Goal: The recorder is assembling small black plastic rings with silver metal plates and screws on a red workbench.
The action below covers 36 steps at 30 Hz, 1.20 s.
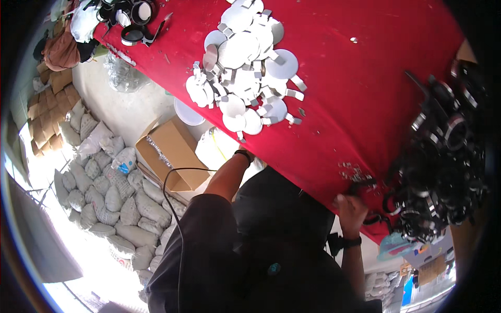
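A red-covered table (355, 104) bears white tabbed discs (242, 49) and heaped black parts (438, 169); the right hand (352, 210) is at its near edge, the left hand (251, 155) partly hidden.

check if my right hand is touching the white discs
Apart: the head view shows a wide stretch of red cloth between your right hand and the white discs.

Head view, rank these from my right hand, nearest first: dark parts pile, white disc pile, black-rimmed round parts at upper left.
1. Dark parts pile, right of your right hand.
2. White disc pile, at upper middle.
3. Black-rimmed round parts, at upper left.
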### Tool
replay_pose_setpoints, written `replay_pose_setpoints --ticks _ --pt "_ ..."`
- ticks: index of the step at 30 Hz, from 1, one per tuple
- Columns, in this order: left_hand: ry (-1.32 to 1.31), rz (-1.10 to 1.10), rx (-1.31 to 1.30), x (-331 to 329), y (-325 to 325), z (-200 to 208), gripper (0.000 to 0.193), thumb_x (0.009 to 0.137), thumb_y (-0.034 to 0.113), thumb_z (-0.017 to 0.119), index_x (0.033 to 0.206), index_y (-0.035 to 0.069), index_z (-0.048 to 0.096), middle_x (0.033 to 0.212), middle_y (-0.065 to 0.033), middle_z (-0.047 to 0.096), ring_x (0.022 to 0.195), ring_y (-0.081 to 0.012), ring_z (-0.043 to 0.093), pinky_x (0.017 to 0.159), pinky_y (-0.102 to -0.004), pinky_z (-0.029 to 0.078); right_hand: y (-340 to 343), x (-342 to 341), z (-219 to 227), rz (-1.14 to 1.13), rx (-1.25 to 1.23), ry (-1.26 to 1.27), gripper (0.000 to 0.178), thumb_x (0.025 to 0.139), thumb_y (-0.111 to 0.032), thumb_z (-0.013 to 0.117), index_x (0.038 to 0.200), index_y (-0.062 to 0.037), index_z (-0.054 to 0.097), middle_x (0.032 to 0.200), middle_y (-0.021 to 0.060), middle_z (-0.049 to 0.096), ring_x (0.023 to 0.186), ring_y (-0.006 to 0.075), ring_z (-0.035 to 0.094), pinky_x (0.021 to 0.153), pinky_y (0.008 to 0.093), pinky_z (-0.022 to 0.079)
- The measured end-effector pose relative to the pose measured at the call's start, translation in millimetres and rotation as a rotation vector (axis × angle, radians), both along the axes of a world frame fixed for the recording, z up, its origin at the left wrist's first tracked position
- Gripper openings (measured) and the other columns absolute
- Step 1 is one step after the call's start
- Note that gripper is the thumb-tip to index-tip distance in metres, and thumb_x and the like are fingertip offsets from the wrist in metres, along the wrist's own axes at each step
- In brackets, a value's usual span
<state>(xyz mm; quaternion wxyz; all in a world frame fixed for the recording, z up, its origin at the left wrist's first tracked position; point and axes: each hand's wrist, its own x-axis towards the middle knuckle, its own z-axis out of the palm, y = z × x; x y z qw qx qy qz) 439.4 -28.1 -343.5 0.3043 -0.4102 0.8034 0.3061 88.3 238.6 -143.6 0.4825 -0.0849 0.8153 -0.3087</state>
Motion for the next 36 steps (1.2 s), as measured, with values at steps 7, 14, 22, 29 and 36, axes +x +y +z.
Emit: replay_pose_setpoints --ticks 7,14,22,29,36 --pt "-0.095 0.107 -0.022 53 -12 -4 0.049 0.114 0.024 0.055 0.162 0.014 0.058 0.169 -0.0157 0.058 0.158 -0.0345 0.052 0.131 -0.0517 0.041 -13 -7 15 -0.082 -0.14 0.08 0.03 0.107 -0.021 0.078 0.089 0.0035 0.077 0.079 0.0135 0.079 0.071 0.0196 0.077 0.059 0.0352 0.065" --pt "-0.031 0.118 -0.002 29 8 -20 0.05 0.114 0.025 0.055 0.163 0.014 0.057 0.168 -0.0161 0.059 0.157 -0.0342 0.054 0.13 -0.0512 0.041 -4 10 -3 -0.006 -0.109 0.299 0.032 0.098 -0.026 0.085 0.074 -0.0043 0.081 0.062 0.0104 0.072 0.056 0.027 0.068 0.059 0.0415 0.052" --pt "0.044 0.093 -0.014 17 7 -7 0.051 0.114 0.026 0.055 0.164 0.013 0.055 0.167 -0.0166 0.06 0.155 -0.0339 0.055 0.129 -0.0508 0.042 -29 1 1 0.0 -0.287 0.273 0.02 0.099 -0.008 0.08 0.08 -0.0015 0.077 0.06 0.005 0.072 0.057 0.0168 0.07 0.059 0.0344 0.052" --pt "0.115 0.074 -0.04 19 -20 -7 0.052 0.115 0.027 0.055 0.164 0.013 0.054 0.166 -0.017 0.06 0.153 -0.0337 0.056 0.128 -0.0503 0.043 -21 6 -4 -0.067 -0.372 0.351 0.016 0.096 -0.008 0.083 0.082 -0.0032 0.078 0.064 0.0063 0.071 0.058 0.0212 0.07 0.059 0.0353 0.052" --pt "0.189 -0.052 0.138 13 -37 -21 0.053 0.115 0.028 0.056 0.165 0.013 0.053 0.165 -0.0174 0.061 0.152 -0.0334 0.058 0.127 -0.0499 0.044 -25 2 -1 -0.09 -0.418 0.397 0.017 0.095 -0.016 0.091 0.089 -0.0051 0.08 0.077 0.0143 0.072 0.063 0.0319 0.072 0.057 0.0423 0.054"
